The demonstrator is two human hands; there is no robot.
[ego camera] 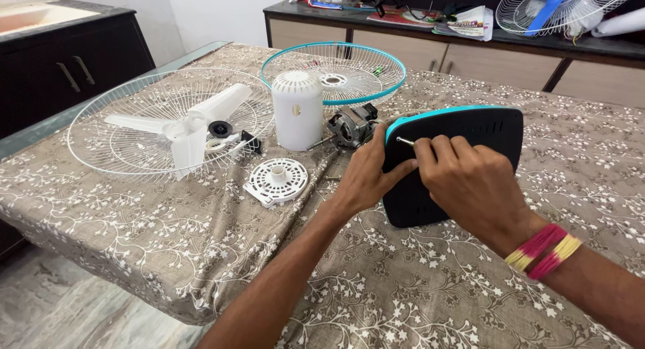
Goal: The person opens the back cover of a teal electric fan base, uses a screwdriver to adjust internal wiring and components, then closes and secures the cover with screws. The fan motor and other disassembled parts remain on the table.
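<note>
Hands [430,178] on black fan base [463,131]

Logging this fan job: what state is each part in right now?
Base: tilted up, held by both hands.
Left hand: gripping base edge.
Right hand: pinching a metal shaft.
Motor: bare, lying sideways.
Blade: off, lying in white grille.
Cover: upright.

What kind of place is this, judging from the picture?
Probably a room in a home, used for repair work: a table under a floral cloth, wooden cabinets along the wall, and taken-apart fan parts such as a white blade and motor.
</note>
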